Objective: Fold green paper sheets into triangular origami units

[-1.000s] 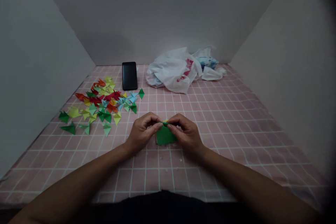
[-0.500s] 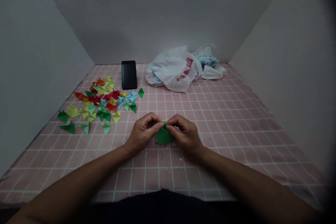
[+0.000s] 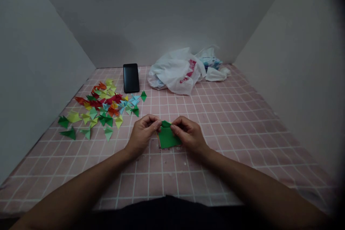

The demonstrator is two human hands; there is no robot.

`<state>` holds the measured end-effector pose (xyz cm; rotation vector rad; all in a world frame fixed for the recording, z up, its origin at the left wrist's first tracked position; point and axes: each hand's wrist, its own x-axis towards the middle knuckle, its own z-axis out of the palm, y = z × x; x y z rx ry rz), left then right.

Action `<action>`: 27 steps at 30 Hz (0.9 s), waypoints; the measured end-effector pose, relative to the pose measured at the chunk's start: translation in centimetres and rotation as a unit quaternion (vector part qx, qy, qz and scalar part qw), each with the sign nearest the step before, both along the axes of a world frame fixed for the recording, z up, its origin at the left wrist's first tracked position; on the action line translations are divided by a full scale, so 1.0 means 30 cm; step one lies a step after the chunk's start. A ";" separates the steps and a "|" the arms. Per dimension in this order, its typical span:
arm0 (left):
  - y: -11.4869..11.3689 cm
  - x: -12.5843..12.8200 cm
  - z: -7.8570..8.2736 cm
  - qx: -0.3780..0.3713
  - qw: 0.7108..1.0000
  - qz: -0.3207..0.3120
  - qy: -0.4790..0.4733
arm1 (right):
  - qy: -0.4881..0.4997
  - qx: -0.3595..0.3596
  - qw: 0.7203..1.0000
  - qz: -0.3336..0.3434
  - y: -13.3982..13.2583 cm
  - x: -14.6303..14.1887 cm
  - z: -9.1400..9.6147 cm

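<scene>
Green origami paper (image 3: 167, 137) was held over the middle of the pink grid mat (image 3: 215, 176), pinched at its top edge by your left hand (image 3: 142, 134) and your right hand (image 3: 188, 133), which were close but not touching each other. Folded paper triangles (image 3: 101, 109) in mixed colours lay scattered to your left; farther off were a black smartphone (image 3: 131, 78) and a crumpled white plastic bag (image 3: 175, 73).

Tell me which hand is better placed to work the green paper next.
Probably the right hand: its fingertips pinch the top edge of the green paper, while the left hand only reaches the paper's corner.
</scene>
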<state>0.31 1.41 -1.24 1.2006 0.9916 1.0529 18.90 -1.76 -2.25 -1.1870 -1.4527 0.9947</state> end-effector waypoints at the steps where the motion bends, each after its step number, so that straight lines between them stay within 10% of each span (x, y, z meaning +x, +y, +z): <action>1: 0.000 0.000 -0.002 0.001 1.000 -0.004 0.000 | -0.005 0.001 1.000 -0.003 -0.002 0.000 0.003; 12: 0.005 -0.005 0.020 -0.002 0.999 -0.037 0.032 | -0.057 0.032 0.998 0.010 0.004 0.010 0.022; 27: -0.015 0.004 -0.010 -0.046 0.998 -0.039 0.029 | 0.079 -0.113 0.990 0.038 -0.005 -0.008 0.023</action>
